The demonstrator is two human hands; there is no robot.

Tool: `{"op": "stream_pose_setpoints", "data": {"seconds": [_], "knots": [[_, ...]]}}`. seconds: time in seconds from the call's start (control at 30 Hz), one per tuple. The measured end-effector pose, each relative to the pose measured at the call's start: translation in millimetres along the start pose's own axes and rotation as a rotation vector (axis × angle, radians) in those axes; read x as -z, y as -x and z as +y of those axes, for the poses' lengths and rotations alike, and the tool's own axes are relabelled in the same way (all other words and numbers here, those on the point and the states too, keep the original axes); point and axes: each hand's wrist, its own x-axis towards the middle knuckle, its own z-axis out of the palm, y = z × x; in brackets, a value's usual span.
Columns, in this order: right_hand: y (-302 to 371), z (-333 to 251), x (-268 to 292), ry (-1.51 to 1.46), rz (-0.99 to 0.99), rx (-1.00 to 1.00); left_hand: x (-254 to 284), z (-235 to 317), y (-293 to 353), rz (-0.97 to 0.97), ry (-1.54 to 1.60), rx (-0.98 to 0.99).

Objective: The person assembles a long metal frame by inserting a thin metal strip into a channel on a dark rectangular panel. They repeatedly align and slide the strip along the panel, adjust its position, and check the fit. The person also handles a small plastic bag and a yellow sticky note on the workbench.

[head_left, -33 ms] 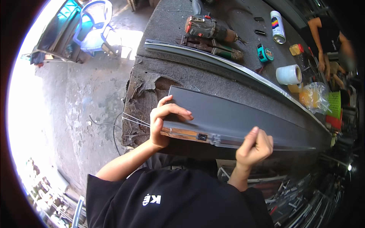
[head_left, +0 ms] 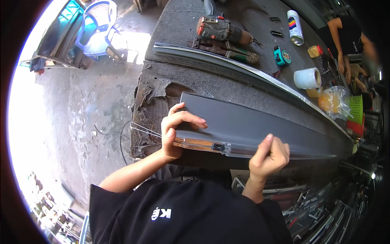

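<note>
A long dark grey profile (head_left: pixel 243 120) lies along the near edge of the workbench, running from the middle to the far right. My left hand (head_left: pixel 174 130) grips its left end, thumb at the near side and fingers curled over the top. Along its front edge runs a wood-brown strip (head_left: pixel 195 143), with a small black piece (head_left: pixel 218 147) and a clear plastic piece (head_left: pixel 228 149) on it. My right hand (head_left: pixel 269 156) is closed at the profile's front edge, thumb upward. What its fingers hold, if anything, is hidden.
Beyond lie a long metal strip (head_left: pixel 260 73), a cordless drill (head_left: pixel 221 30), green-handled cutters (head_left: pixel 239 55), a teal tape measure (head_left: pixel 281 56), a spray can (head_left: pixel 295 28) and a film roll (head_left: pixel 306 78). A blue chair (head_left: pixel 97 40) stands left; another person's arm (head_left: pixel 338 38) shows right.
My right hand has shifted very slightly left along the front edge, and the clear plastic piece sits closer to the black piece. The left hand keeps its grip.
</note>
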Motion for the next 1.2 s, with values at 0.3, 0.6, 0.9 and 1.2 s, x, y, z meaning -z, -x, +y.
{"op": "stream_pose_setpoints", "data": {"seconds": [0.3,0.6,0.9,1.2], "knots": [[-14.9,-58.9,-30.9,0.001,0.038,0.049,3.5,1.6,-9.3,-0.059,-0.056,-0.027],[-9.1,-74.9,-50.6,-0.007,0.088,0.043,3.3,-2.1,-8.3,-0.065,-0.077,-0.062],[32.8,-68.1,-52.1,-0.075,0.175,0.177,47.4,1.5,11.8,0.508,0.460,0.240],[68.1,-51.5,-64.2,-0.334,0.075,-0.112,276.4,-56.2,-13.0,0.585,0.490,0.140]]}}
